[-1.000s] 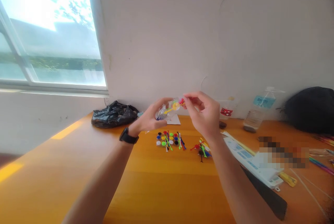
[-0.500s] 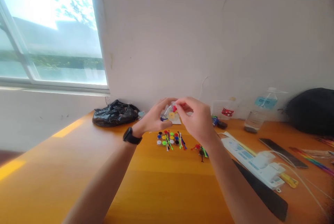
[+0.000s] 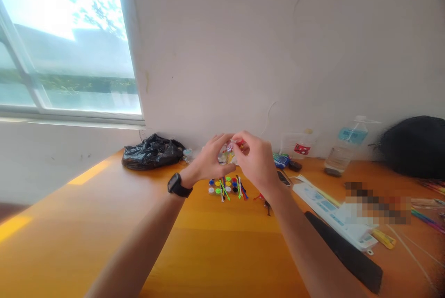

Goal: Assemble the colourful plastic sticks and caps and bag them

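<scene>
Head view. Both hands are raised over the surface [image 3: 194,247], almost meeting. Left hand [image 3: 207,161]: thumb and fingers curl in a C around a clear bag [image 3: 224,155], holding it from the left. Right hand [image 3: 256,156]: thumb and forefinger closed at the bag's upper right, apparently on the film; a red piece [image 3: 241,142] shows beside the fingertips. Inside or in front of the film: can't tell.

Below, coloured discs [image 3: 228,190] sit in rows, sticks [image 3: 242,189] lying over and beside them; loose pieces [image 3: 267,208] lie partly behind the right forearm.

Handling, my judgement: keep the left grip steady but light, as thin film creases and clings. Pull the mouth wide, work by fingertip, one piece at a time. Staying low above the surface limits any spill onto the rows.
</scene>
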